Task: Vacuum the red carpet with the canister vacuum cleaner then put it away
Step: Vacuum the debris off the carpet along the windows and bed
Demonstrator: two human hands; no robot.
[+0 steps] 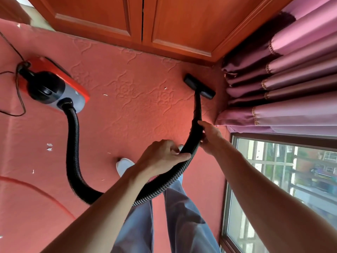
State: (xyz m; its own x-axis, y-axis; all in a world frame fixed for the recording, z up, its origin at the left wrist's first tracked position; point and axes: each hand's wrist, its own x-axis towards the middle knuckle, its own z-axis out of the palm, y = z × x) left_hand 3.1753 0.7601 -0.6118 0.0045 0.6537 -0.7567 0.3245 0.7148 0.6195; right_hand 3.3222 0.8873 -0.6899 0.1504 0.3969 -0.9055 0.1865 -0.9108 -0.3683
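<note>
While the red-and-grey plastic canister vacuum cleaner (54,86) sits on the red embossed carpet (127,106) over at the left, its black ribbed hose (73,143) loops down and round to the person. And look where the wide black floor nozzle (199,86) is: flat on the carpet, right up in the corner, near the folds of the shiny purple curtain (291,79) and the foot of the reddish wooden cabinet doors (109,19).

Right hand (209,136) is wrapped round the black wand where the hose joins it. Left hand (164,156) grasps the ribbed hose just behind, fingers curled over the top. Both are loaded, neither free.

This looks like the vacuuming step, well short of putting away. Small white paper scraps (49,146) lie scattered across the middle and left of the carpet, so there's plenty left to cover. The next move, by my reckoning, calls for drawing the nozzle out of the corner and sweeping left towards those scraps, keeping the nozzle flat and the hose clear of the feet.

A glazed window (291,179) runs along the right. As for lettering, there's a faint mark on the canister's grey panel, too small to read.
</note>
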